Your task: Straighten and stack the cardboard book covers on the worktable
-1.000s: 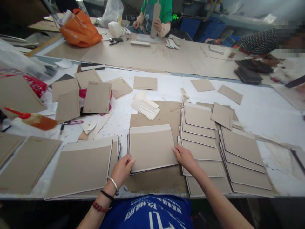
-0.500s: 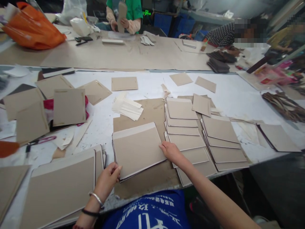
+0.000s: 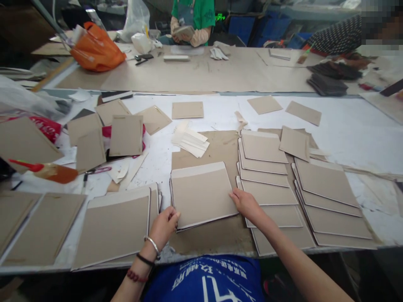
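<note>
Straight in front of me a small stack of beige panels (image 3: pixel 201 196) with thin dark edges and a pale strip along the top lies on a brown cardboard sheet (image 3: pixel 217 239). My left hand (image 3: pixel 164 226), with bracelets on its wrist, is closed on the stack's lower left edge. At the right edge, my right hand (image 3: pixel 249 205) pinches the panels between thumb and fingers. Close by on the left is a pile of larger beige panels (image 3: pixel 118 230). Overlapping rows of similar panels (image 3: pixel 267 191) lie to the right of my right hand.
A bottle of amber liquid with a red tip (image 3: pixel 56 172) lies at left, near pink-handled scissors (image 3: pixel 99 170). White paper strips (image 3: pixel 192 140) sit behind the stack. Across the far table are an orange bag (image 3: pixel 97 50), dark pieces (image 3: pixel 327 84) and a co-worker in green (image 3: pixel 204 21).
The view has swung left, so things appear farther right and the amber bottle shows fully. Both hands stay on the panel stack. The co-worker in green has lowered the piece they hold.
</note>
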`<state>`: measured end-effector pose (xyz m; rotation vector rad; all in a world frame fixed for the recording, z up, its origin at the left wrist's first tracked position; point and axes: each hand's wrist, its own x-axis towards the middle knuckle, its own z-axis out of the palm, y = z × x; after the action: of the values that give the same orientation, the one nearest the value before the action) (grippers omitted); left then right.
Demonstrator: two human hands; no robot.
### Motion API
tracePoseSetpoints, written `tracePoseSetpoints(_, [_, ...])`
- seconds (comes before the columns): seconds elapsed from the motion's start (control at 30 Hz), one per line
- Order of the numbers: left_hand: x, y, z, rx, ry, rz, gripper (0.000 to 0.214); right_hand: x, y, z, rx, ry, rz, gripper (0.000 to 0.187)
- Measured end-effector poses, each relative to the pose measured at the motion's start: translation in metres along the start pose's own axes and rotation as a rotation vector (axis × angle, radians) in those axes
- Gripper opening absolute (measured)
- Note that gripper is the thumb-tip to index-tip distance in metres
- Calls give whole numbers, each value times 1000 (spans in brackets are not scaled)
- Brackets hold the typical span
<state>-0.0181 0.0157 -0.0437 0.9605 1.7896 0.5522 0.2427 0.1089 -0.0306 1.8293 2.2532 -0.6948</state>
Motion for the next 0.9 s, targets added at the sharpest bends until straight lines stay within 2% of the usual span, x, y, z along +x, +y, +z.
tracePoseSetpoints(0.6, [2, -4, 3, 89, 69, 4, 18, 1, -4, -2, -58, -14, 15, 23])
tracePoseSetpoints(0.9, [2, -6, 3, 63, 9, -23, 25, 0, -8, -6, -12, -43, 48, 26])
